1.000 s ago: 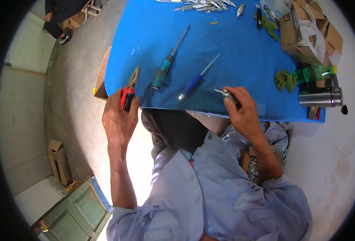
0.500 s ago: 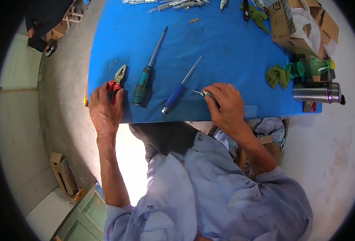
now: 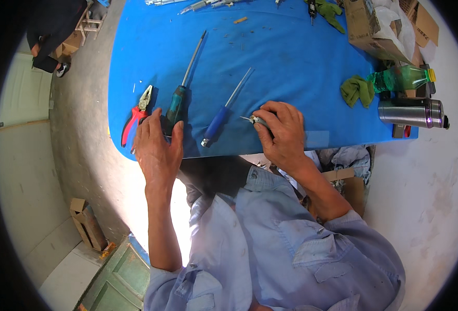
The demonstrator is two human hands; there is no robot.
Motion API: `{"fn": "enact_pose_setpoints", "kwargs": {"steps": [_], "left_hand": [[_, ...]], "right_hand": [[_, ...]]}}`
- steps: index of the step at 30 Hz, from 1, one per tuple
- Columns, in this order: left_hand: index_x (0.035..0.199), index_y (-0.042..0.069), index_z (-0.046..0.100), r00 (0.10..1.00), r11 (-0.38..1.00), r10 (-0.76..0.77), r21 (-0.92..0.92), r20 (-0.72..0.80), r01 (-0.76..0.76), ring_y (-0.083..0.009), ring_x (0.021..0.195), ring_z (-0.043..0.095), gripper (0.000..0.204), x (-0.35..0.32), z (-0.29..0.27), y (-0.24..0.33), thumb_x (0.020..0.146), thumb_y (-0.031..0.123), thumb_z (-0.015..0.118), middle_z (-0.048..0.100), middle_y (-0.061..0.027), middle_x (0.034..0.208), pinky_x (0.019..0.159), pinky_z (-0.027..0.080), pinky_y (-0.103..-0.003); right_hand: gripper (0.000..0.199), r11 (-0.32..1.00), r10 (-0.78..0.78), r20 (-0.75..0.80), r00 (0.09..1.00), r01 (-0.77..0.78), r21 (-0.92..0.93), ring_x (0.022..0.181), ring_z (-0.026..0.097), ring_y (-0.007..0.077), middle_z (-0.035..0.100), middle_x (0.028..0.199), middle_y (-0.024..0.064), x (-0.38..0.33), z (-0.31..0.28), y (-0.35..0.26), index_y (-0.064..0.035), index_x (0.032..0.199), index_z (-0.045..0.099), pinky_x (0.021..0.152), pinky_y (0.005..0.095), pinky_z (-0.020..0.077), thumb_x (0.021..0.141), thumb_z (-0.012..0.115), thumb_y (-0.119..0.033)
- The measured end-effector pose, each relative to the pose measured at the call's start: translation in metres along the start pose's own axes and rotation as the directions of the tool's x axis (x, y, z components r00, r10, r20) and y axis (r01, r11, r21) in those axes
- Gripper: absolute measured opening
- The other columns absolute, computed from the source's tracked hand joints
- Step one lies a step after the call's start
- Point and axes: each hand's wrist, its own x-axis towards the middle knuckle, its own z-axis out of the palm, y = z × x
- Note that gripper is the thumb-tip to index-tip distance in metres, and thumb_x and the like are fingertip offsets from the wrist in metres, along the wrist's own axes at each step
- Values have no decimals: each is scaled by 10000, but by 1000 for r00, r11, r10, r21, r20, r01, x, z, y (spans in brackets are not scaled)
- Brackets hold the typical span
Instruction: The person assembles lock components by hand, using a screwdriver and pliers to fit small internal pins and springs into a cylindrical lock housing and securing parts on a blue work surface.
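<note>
My left hand (image 3: pixel 159 147) rests at the near edge of the blue table (image 3: pixel 301 62), fingers apart, fingertips touching the butt of a green-handled screwdriver (image 3: pixel 176 106). Red-handled pliers (image 3: pixel 134 118) lie flat just left of that hand, free of it. A blue-handled screwdriver (image 3: pixel 217 122) lies between my hands. My right hand (image 3: pixel 283 133) is closed around a small metal part (image 3: pixel 252 120) pressed to the cloth; most of the part is hidden under the fingers.
At the right of the table sit a green rag (image 3: pixel 356 90), a green bottle (image 3: pixel 400 78), a steel flask (image 3: pixel 410 112) and an open cardboard box (image 3: pixel 374 28). Metal pieces (image 3: pixel 198 5) line the far edge. Another person (image 3: pixel 52 26) stands far left.
My left hand has laid the red pliers down on the table and shifted right to the green screwdriver's handle. The right hand stays on the small metal part.
</note>
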Motion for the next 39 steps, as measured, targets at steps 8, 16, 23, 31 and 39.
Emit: {"fn": "enact_pose_setpoints", "kwargs": {"steps": [8,16,23,31,39], "left_hand": [[1224,-28,678,985,898,-128,-409,115,165,-217,919,706,341,4,-16,6,945,150,758,719,-136,1016,812,571,-347],[1265,-57,646,924,426,-349,-853,153,302,-207,837,751,348,1,-87,14,996,157,704,738,-193,1087,731,604,-309],[1243,-63,626,953,508,-288,-859,-100,63,-181,726,703,470,-2,-119,33,994,325,714,732,-207,1060,635,574,-292],[1174,-45,625,962,474,-257,-879,-87,46,-126,576,632,385,-8,-108,58,982,266,746,729,-148,886,504,508,-250],[1164,-30,623,959,436,-277,-898,-69,61,-116,588,638,330,-7,-99,75,949,167,779,721,-115,833,539,519,-233]], "right_hand": [[228,1000,10,0,1000,-10,23,1109,598,268,650,1119,39,0,-1,-1,-100,1060,706,951,424,411,839,762,-96],[233,999,-19,-25,1000,19,29,1091,598,261,643,1107,35,-1,0,0,-99,1064,697,933,422,409,840,757,-92],[223,999,-27,-16,1000,28,27,1084,601,260,642,1103,35,-1,-1,0,-100,1054,693,931,424,411,840,750,-88],[225,999,-24,-15,1000,24,33,1081,615,274,661,1114,42,-1,-2,1,-104,1076,713,928,425,422,856,759,-93],[208,999,-14,-17,1000,15,41,1091,611,269,656,1108,34,-1,-2,2,-106,1050,719,939,429,422,848,766,-106]]}}
